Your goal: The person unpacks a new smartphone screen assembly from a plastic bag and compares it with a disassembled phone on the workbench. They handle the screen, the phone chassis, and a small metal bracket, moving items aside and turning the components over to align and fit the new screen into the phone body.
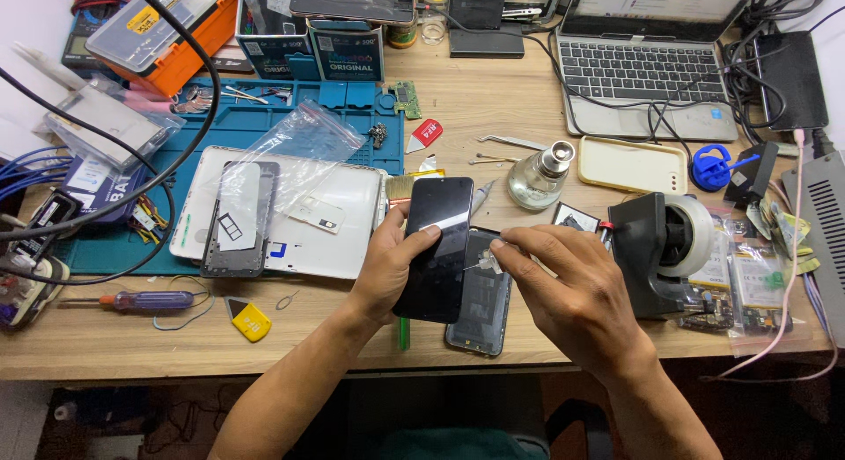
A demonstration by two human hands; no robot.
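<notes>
Head view: at lower centre of the frame, the left hand (387,262) grips a black phone screen panel (437,249) by its left edge, tilted up over an opened phone body (482,297) on the wooden desk (132,337). Right hand (563,293) pinches a small clear tab (487,262) (perhaps tape) touching the panel's right edge. Farther up sit a black tape dispenser (664,249), a glass bottle (537,178) and a laptop (642,64).

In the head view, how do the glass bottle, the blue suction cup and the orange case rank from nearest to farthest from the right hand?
From the right hand:
1. Glass bottle, just above the hand, mid-table.
2. Blue suction cup, up and to the right, beside the beige phone case.
3. Orange case, far corner at upper left.
</notes>
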